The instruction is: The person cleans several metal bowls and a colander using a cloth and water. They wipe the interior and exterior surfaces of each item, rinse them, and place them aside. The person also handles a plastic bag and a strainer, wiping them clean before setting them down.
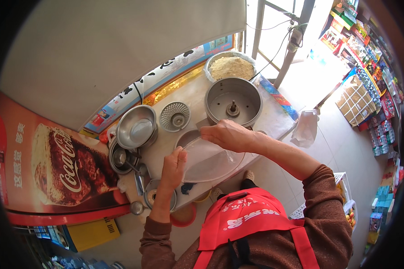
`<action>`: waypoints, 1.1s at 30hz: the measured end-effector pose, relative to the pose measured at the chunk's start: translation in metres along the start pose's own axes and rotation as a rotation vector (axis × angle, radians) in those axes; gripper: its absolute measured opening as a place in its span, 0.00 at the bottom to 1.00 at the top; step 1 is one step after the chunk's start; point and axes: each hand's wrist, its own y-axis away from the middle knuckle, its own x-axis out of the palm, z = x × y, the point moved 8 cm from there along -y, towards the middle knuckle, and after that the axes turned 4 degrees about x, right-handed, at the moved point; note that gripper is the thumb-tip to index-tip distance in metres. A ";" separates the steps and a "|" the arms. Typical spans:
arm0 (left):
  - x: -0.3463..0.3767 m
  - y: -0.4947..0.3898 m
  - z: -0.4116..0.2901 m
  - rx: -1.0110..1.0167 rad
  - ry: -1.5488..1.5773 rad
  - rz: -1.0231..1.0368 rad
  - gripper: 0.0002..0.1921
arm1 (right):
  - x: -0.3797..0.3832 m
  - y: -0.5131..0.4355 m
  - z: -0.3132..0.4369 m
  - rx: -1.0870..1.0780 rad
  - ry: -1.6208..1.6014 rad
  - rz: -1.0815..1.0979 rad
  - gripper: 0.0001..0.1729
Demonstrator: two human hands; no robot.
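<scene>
My left hand (174, 165) and my right hand (226, 134) both grip the edge of a translucent plastic bag (215, 159), spread between them. Under the bag's upper left part shows the rim of a round metal container (185, 136). Just beyond my right hand stands a deep round metal drum (233, 101) with a spindle at its centre. Left of the drum is a perforated basket (175, 116). A bowl (231, 68) holding a pale yellow, crumbly heap stands behind the drum.
Metal bowls (136, 126) stand at the table's left, with a ladle (121, 157) and a metal scoop (140, 181) nearby. A metal pan (152, 195) lies under my left forearm. A red basin (185, 215) is below the table edge. A white crate (340, 178) stands on the floor at right.
</scene>
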 end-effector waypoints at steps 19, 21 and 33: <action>-0.014 -0.030 -0.014 0.072 0.074 -0.230 0.20 | -0.034 -0.001 -0.007 -0.085 0.031 -0.455 0.09; -0.032 -0.034 -0.005 0.058 0.179 -0.304 0.22 | -0.044 0.008 -0.038 0.056 -0.271 -0.630 0.10; 0.020 -0.038 0.022 -0.190 0.478 0.253 0.22 | -0.017 0.009 -0.011 -0.115 0.173 -0.390 0.16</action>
